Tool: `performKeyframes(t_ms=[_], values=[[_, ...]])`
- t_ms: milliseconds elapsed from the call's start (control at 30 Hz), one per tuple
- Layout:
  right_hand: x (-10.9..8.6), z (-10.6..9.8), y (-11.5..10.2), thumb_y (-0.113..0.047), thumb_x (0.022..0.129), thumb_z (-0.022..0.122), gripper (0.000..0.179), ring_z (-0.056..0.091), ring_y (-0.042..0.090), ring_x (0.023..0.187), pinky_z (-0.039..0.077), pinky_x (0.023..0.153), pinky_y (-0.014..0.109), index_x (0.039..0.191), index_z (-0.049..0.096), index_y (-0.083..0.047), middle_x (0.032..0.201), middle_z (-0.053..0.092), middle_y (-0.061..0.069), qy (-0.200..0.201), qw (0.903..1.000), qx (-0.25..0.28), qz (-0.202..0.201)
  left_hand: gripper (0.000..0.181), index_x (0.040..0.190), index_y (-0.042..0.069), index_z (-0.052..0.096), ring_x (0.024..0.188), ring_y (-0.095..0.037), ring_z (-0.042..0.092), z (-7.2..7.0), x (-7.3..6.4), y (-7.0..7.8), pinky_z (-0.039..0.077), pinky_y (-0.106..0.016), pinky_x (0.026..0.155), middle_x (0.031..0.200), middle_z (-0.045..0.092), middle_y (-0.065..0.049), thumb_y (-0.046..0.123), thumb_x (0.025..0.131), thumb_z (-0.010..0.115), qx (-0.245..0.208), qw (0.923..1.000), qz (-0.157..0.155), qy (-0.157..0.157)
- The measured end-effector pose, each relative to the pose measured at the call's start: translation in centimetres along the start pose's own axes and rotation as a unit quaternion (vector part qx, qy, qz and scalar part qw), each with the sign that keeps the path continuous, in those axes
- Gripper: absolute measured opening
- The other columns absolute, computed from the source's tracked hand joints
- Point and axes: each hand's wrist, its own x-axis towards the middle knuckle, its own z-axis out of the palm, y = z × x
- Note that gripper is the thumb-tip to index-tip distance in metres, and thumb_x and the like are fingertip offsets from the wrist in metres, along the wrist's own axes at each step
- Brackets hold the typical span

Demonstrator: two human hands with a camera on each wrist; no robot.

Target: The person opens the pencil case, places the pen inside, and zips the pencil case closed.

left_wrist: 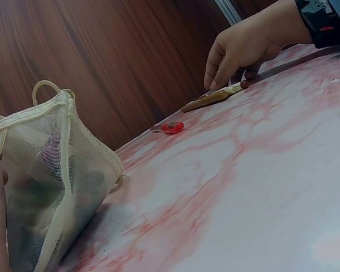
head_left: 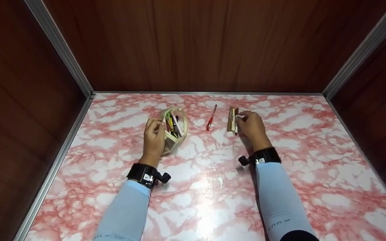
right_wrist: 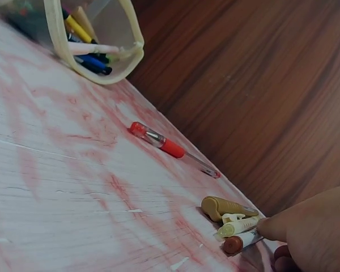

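Observation:
My left hand (head_left: 154, 136) grips the left edge of a cream mesh pencil case (head_left: 185, 129). The case stands with its mouth wide and several pens and markers inside, among them a yellow one (right_wrist: 78, 27). Over on the right, my right hand (head_left: 254, 128) pinches a white marker with brown ends (right_wrist: 233, 244), thumb on its barrel; the other fingers are partly hidden. This marker lies alongside a pale yellow highlighter (right_wrist: 229, 229) and a gold marker (right_wrist: 218, 208), all three in a row on the table.
Between the case and the row lies a red gel pen (head_left: 210, 123) with a clear barrel. The table (head_left: 196, 207) has a pink and white marbled top. Dark wood panels (head_left: 196, 47) enclose it at the back and both sides, with metal edging along the joints.

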Motion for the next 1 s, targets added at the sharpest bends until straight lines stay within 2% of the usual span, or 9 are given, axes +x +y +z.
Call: performKeyframes(t_ms=[167,300,433,533,633,800,867,1000], values=[[-0.15,0.1,-0.12,-0.021,0.111,0.069,0.04,0.073,0.035,0.101,0.06,0.091,0.049,0.147,0.074,-0.007,0.12,0.078,0.024,-0.011,0.9999,-0.008,-0.005,0.017,0.096,-0.002,0.07,0.121,-0.024,0.067,-0.22,-0.08,-0.09,0.059,-0.03,0.102,0.124,0.069,-0.015,0.007,0.11,0.067,0.001,0.9999,-0.007,-0.009],[-0.22,0.0,-0.32,-0.021,0.11,0.069,0.041,0.075,0.037,0.106,0.06,0.095,0.05,0.148,0.073,-0.007,0.124,0.079,0.025,-0.024,0.9996,-0.013,0.0,0.016,0.097,-0.003,0.072,0.119,-0.026,0.067,-0.18,-0.08,-0.1,0.058,-0.028,0.099,0.121,0.068,-0.015,0.006,0.11,0.068,0.002,1.0,-0.005,-0.005],[-0.32,-0.14,-0.43,-0.018,0.109,0.068,0.036,0.075,0.037,0.108,0.06,0.099,0.051,0.139,0.078,-0.001,0.126,0.08,0.027,-0.025,0.9997,-0.008,0.0,0.015,0.097,-0.002,0.072,0.117,-0.028,0.066,-0.08,0.0,-0.12,0.055,-0.026,0.098,0.119,0.068,-0.015,0.006,0.109,0.068,0.004,1.0,-0.001,0.001],[-0.36,-0.25,-0.48,-0.014,0.108,0.063,0.034,0.077,0.039,0.098,0.062,0.097,0.051,0.131,0.08,0.004,0.126,0.081,0.028,-0.022,0.9998,-0.004,-0.003,0.016,0.096,-0.001,0.072,0.116,-0.025,0.067,-0.1,0.03,-0.13,0.055,-0.026,0.097,0.118,0.068,-0.015,0.006,0.109,0.068,0.005,1.0,0.0,0.001],[-0.4,-0.4,-0.56,-0.011,0.108,0.06,0.033,0.078,0.041,0.095,0.063,0.097,0.053,0.126,0.08,0.007,0.125,0.081,0.029,-0.017,0.9997,-0.015,-0.008,0.018,0.095,-0.001,0.072,0.115,-0.022,0.066,-0.15,0.02,-0.14,0.056,-0.026,0.097,0.117,0.068,-0.014,0.007,0.11,0.068,0.009,1.0,-0.001,0.001],[-0.47,-0.55,-0.56,-0.01,0.109,0.065,0.028,0.079,0.042,0.106,0.062,0.103,0.057,0.124,0.08,0.007,0.126,0.08,0.031,-0.011,0.9989,-0.044,-0.013,0.018,0.096,-0.002,0.072,0.114,-0.022,0.066,-0.18,0.0,-0.16,0.056,-0.027,0.098,0.115,0.067,-0.014,0.008,0.11,0.067,0.009,1.0,-0.002,-0.003],[-0.5,-0.62,-0.51,-0.009,0.109,0.066,0.026,0.08,0.041,0.098,0.063,0.099,0.056,0.125,0.079,0.007,0.126,0.08,0.031,-0.009,0.9987,-0.048,-0.011,0.018,0.097,-0.002,0.072,0.113,-0.021,0.065,-0.2,-0.01,-0.18,0.056,-0.027,0.098,0.115,0.066,-0.014,0.008,0.11,0.067,0.007,1.0,-0.002,-0.005],[-0.53,-0.74,-0.53,-0.008,0.108,0.065,0.029,0.072,0.022,0.065,0.063,0.081,0.045,0.128,0.08,0.005,0.121,0.082,0.029,0.003,0.9988,-0.048,-0.004,0.017,0.097,-0.002,0.072,0.112,-0.02,0.064,-0.24,-0.02,-0.15,0.057,-0.027,0.098,0.115,0.065,-0.014,0.007,0.111,0.066,0.008,0.9999,-0.006,-0.009]])
